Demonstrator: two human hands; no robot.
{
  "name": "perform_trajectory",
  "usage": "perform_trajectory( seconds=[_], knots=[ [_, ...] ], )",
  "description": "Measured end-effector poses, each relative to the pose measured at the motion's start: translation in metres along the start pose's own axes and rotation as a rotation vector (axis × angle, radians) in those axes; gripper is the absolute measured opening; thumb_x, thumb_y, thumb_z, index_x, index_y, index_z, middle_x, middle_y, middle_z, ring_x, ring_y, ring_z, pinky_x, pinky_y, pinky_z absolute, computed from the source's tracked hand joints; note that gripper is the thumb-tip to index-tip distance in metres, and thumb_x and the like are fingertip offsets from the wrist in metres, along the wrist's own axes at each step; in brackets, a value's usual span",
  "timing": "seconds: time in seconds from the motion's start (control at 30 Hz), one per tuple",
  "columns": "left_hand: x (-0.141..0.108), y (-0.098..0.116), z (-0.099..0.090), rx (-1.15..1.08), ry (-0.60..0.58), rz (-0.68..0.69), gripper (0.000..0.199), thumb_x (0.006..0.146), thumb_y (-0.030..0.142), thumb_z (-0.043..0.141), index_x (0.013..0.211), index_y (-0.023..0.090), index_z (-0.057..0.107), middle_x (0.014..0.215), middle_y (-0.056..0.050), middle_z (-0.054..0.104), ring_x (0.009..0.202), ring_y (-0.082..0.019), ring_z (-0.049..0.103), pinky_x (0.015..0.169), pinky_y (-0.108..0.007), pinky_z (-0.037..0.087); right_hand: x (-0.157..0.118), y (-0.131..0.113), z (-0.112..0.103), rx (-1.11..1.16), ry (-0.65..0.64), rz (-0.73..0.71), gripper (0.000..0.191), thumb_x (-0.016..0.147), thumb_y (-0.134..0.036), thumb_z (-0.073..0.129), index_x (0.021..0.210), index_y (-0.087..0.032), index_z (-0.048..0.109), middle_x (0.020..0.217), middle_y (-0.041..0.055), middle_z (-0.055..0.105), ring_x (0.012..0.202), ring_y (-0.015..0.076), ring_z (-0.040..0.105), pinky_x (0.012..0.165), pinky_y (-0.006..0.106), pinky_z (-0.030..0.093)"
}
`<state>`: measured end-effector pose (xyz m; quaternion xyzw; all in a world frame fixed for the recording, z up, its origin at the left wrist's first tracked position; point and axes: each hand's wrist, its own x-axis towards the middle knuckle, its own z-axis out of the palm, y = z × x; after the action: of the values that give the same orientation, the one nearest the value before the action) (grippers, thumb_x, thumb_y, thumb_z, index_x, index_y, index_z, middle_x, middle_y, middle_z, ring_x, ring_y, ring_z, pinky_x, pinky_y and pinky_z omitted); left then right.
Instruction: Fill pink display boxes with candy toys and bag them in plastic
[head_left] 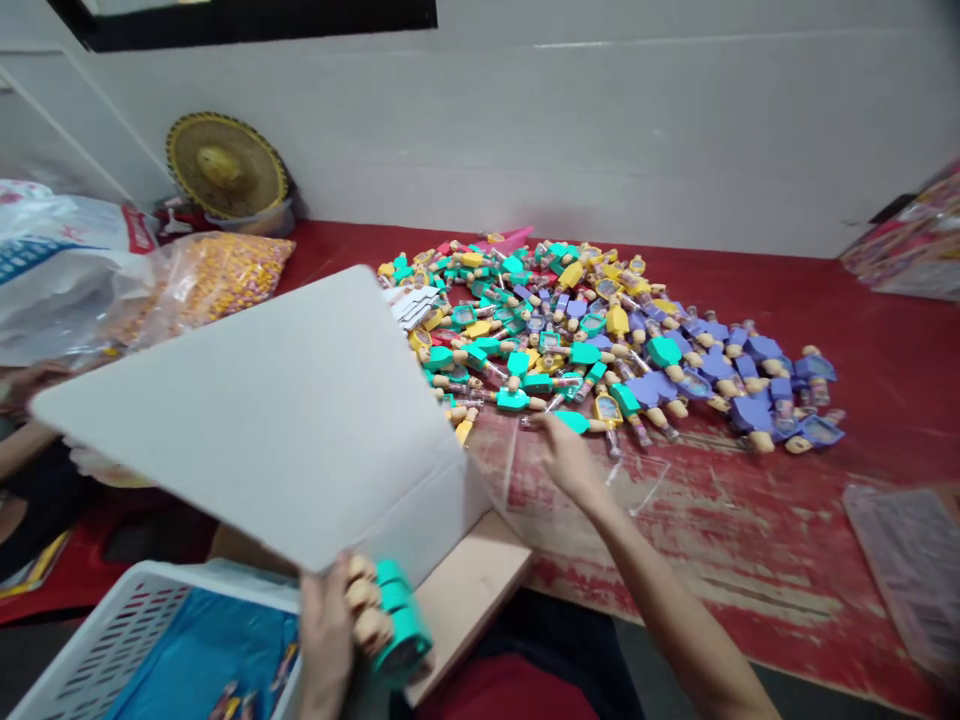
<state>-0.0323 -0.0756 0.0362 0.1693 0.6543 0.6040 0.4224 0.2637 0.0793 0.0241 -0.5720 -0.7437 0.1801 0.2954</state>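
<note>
In my left hand (328,630) is a short stack of green plastic toys (401,625) with beige knobbly ends, held beside an open white cardboard box (255,410). My right hand (566,455) reaches to the front edge of a large pile of toys (517,365). Its fingertips close on the clear tube end of one green toy (570,421) there; slight blur softens the grip. Green, yellow and purple toys make up the pile, many with clear tubes. The raised lid hides most of the box's inside from view.
A white plastic basket (142,590) with a blue lining stands at lower left. Bags of small orange pieces (225,270) lie beyond the box, near another person's arm (26,445). A clear plastic container (900,560) sits at right on the worn red table (750,540).
</note>
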Motion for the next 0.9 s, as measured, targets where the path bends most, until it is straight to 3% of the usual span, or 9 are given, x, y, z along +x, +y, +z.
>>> perform_trajectory(
  seconds=[0.13,0.27,0.4,0.5,0.57,0.63,0.7,0.8,0.9],
  knots=[
    [0.001,0.027,-0.035,-0.108,0.176,0.035,0.052,0.053,0.042,0.084,0.082,0.028,0.043,0.059,0.012,0.045,0.033,-0.004,0.027,0.023,-0.012,0.013,0.057,-0.017,0.072,-0.001,-0.192,-0.253,0.061,0.078,0.006,0.052,0.132,-0.023,0.059,0.147,0.0028,0.056,0.136,0.0233,0.048,0.114,0.038,0.036],
    [0.017,0.029,-0.017,-0.103,0.084,0.068,0.051,0.062,0.047,0.079,0.072,0.024,0.035,0.054,0.012,0.038,0.033,-0.003,0.020,0.025,-0.014,0.012,0.055,0.002,0.092,-0.067,-0.183,-0.238,0.045,0.088,0.002,0.044,0.124,-0.018,0.061,0.143,0.0106,0.059,0.131,0.0273,0.049,0.113,0.048,0.034],
    [0.046,0.014,0.037,-0.088,-0.017,0.068,0.045,0.073,0.052,0.073,0.071,0.023,0.039,0.052,0.009,0.039,0.035,-0.005,0.027,0.029,-0.017,0.021,0.008,0.060,0.043,-0.140,-0.157,-0.102,0.023,0.086,-0.004,0.048,0.100,-0.018,0.061,0.118,0.0167,0.070,0.111,0.0277,0.061,0.100,0.043,0.045],
    [0.066,0.007,0.090,-0.070,-0.147,0.191,0.038,0.077,0.050,0.073,0.078,0.023,0.045,0.059,0.008,0.046,0.044,-0.007,0.040,0.039,-0.018,0.036,-0.042,0.097,-0.027,-0.133,-0.149,0.015,0.012,0.090,-0.019,0.049,0.100,-0.021,0.055,0.092,0.0121,0.073,0.079,0.0249,0.069,0.074,0.037,0.055],
    [0.077,0.007,0.119,-0.028,-0.244,0.304,0.034,0.080,0.049,0.070,0.081,0.023,0.048,0.065,0.006,0.050,0.054,-0.009,0.049,0.050,-0.021,0.046,-0.072,0.106,-0.078,-0.025,-0.085,0.086,0.020,0.096,-0.037,0.047,0.106,-0.022,0.053,0.093,0.0112,0.073,0.076,0.0247,0.071,0.067,0.036,0.057],
    [0.083,0.009,0.138,0.022,-0.308,0.391,0.028,0.085,0.048,0.065,0.084,0.023,0.051,0.074,0.003,0.055,0.069,-0.012,0.057,0.067,-0.025,0.052,-0.091,0.095,-0.118,0.040,0.027,0.110,0.033,0.094,-0.052,0.052,0.110,-0.023,0.055,0.099,0.0128,0.074,0.082,0.0265,0.073,0.070,0.037,0.059],
    [0.083,0.012,0.146,0.055,-0.301,0.458,0.024,0.090,0.046,0.059,0.096,0.024,0.054,0.090,-0.001,0.061,0.092,-0.016,0.062,0.087,-0.029,0.053,-0.097,0.067,-0.131,0.019,0.084,0.042,0.040,0.093,-0.054,0.056,0.120,-0.024,0.058,0.112,0.0139,0.072,0.095,0.0279,0.073,0.079,0.038,0.060],
    [0.074,0.012,0.150,0.119,-0.257,0.540,0.039,0.090,0.044,0.061,0.123,0.027,0.047,0.120,-0.007,0.060,0.129,-0.020,0.051,0.113,-0.038,0.040,-0.073,0.013,-0.099,-0.016,-0.012,-0.161,0.037,0.101,-0.038,0.047,0.134,-0.026,0.056,0.130,0.0130,0.065,0.114,0.0266,0.067,0.093,0.039,0.056],
    [0.068,0.006,0.153,0.243,-0.278,0.593,0.056,0.088,0.040,0.063,0.134,0.022,0.038,0.136,-0.013,0.052,0.139,-0.024,0.042,0.121,-0.043,0.028,-0.031,-0.028,-0.045,-0.142,-0.190,-0.261,0.037,0.100,-0.018,0.040,0.133,-0.020,0.057,0.130,0.0162,0.063,0.109,0.0265,0.068,0.086,0.037,0.058]
  ],
)
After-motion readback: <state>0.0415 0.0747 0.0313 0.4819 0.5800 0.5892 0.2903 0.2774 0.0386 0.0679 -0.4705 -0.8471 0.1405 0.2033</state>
